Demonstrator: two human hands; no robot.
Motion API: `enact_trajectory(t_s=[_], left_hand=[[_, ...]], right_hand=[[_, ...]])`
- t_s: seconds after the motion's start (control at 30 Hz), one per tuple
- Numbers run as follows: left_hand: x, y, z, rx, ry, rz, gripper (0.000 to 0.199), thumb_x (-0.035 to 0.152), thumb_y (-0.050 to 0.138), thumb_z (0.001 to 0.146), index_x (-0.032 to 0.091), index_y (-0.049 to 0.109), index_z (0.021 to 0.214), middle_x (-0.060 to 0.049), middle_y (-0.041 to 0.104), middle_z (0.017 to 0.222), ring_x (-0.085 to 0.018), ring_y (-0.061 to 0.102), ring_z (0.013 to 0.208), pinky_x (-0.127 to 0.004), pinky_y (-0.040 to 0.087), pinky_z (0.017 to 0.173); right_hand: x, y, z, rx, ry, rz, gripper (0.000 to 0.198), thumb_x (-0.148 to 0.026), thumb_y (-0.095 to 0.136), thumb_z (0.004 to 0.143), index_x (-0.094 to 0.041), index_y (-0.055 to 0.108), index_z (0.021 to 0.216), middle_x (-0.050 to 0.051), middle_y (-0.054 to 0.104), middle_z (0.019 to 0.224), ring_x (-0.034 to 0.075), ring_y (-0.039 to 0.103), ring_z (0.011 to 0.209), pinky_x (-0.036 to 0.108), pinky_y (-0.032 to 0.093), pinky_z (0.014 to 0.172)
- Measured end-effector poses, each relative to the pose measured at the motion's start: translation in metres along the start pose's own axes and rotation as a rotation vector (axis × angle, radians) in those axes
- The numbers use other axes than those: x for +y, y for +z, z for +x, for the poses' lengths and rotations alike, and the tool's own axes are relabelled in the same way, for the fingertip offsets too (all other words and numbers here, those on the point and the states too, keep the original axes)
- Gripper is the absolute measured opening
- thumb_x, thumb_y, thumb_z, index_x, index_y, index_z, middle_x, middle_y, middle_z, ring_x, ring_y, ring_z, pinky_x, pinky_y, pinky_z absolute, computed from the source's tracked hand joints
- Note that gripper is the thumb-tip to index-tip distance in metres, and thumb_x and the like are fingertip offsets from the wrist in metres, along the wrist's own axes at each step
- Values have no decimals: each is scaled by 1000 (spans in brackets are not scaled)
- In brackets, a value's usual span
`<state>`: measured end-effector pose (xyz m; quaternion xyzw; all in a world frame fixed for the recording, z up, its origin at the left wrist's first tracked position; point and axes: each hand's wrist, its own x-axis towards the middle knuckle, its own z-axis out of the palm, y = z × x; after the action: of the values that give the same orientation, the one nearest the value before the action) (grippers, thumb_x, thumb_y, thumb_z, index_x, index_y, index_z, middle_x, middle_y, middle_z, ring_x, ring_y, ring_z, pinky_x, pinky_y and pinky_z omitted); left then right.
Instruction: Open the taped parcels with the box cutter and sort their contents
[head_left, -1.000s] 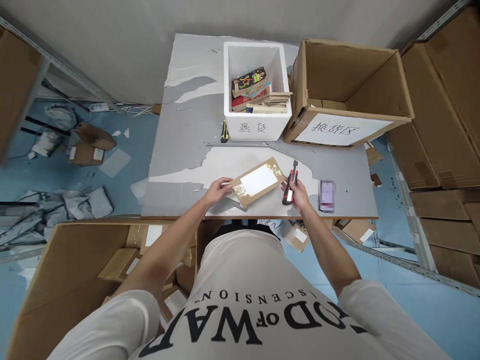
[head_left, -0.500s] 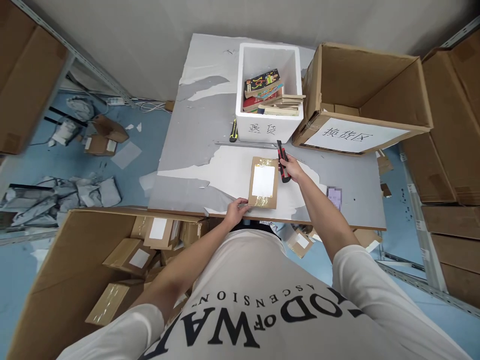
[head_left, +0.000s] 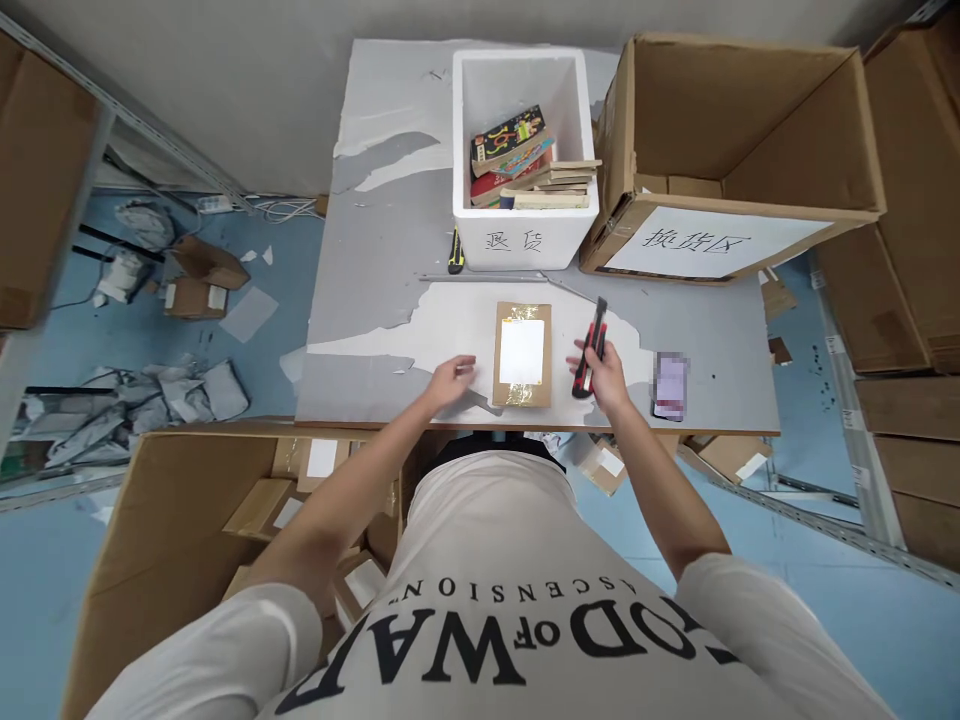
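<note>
A flat brown cardboard parcel [head_left: 523,355] with a white label and clear tape across its ends lies on the table near its front edge. To its left, my left hand [head_left: 452,381] hovers apart from it, fingers stretched out and holding nothing. My right hand [head_left: 606,374], on the other side of the parcel, holds a black and red box cutter [head_left: 591,350] that points away from me. Whether its blade is out, I cannot tell. Right of that hand lies a phone [head_left: 670,386] with a lit, blurred screen.
Behind the parcel stand a white foam box [head_left: 517,238] with several books [head_left: 510,140] and a large open carton [head_left: 750,130]. A yellow box cutter [head_left: 456,252] lies by the foam box. At lower left, a big carton [head_left: 150,520] holds several parcels. Grey bags [head_left: 165,400] lie further left.
My left hand has let go of the parcel and moved left. My right hand, with the box cutter, has moved right, away from the parcel's edge. The view has shifted slightly.
</note>
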<state>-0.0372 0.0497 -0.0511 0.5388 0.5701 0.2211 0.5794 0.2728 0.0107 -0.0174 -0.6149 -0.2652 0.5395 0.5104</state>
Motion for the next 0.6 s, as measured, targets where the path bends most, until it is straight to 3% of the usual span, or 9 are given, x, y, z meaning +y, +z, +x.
enact_trajectory(t_s=[0.1,0.17,0.23,0.43,0.6], left_hand=[[24,-12,50,75,9,-11,49,33,59,80,19,58,127,-14,52,140,-30,52,125,-48,45,100],[39,-9,81,46,70,-46,55,37,61,81,22,53,133,-12,45,147,-30,47,130,-47,41,104],[50,0,103,-4,102,-85,56,39,64,80,22,54,132,-11,49,143,-29,46,130,-46,38,106],[54,21,121,-100,54,-241,40,36,65,79,18,61,114,-10,64,118,-21,59,108,-40,45,97],[54,19,117,-62,28,-313,33,34,68,77,17,62,106,-7,66,110,-18,62,98,-39,48,94]], right_hand=[[29,-11,-60,10,162,99,45,-49,66,77,-30,50,115,4,58,133,14,68,76,31,58,62],[48,-7,-89,15,243,202,52,-48,70,75,-33,48,121,4,55,138,16,69,80,31,58,60],[63,3,-106,21,291,310,54,-46,72,75,-36,47,122,2,51,141,19,70,89,32,59,63],[79,31,-107,71,265,483,52,-44,73,74,-36,50,120,0,56,136,23,65,109,43,57,85],[77,29,-101,95,259,441,60,-48,74,71,-33,48,124,4,64,125,25,63,112,47,54,92]])
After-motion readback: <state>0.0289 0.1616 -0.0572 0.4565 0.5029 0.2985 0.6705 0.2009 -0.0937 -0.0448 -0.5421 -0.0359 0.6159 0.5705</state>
